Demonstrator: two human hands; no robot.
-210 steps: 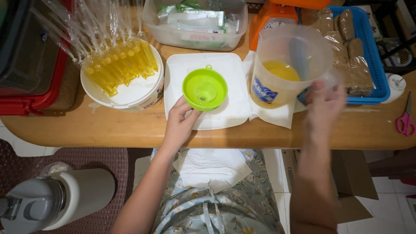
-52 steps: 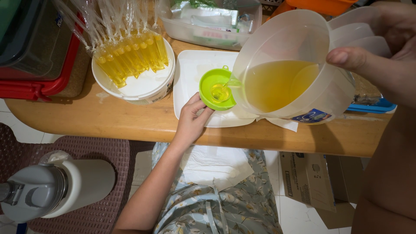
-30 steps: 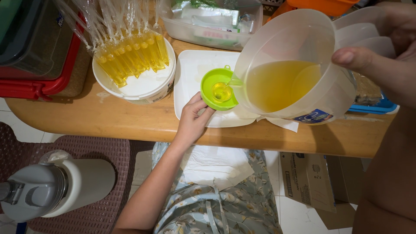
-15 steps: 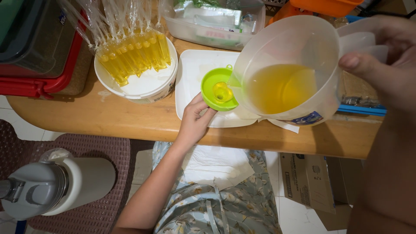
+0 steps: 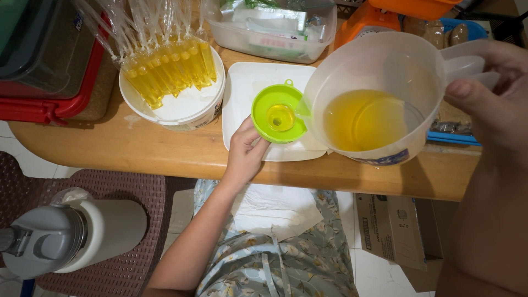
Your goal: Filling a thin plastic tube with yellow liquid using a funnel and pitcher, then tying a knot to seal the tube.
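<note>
Translucent plastic jug (image 5: 379, 99) in right hand (image 5: 498, 93) — glossy green funnel (image 5: 279, 114), left hand (image 5: 245, 154) steadying

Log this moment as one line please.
left hand steadies green funnel | right hand tilts pitcher of yellow liquid at funnel

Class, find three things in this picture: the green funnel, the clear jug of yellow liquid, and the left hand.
green funnel (image 5: 279, 113), head view, on its inner slope.
clear jug (image 5: 379, 66), head view, on its inner wall above the liquid.
left hand (image 5: 245, 154), head view, on its back.
</note>
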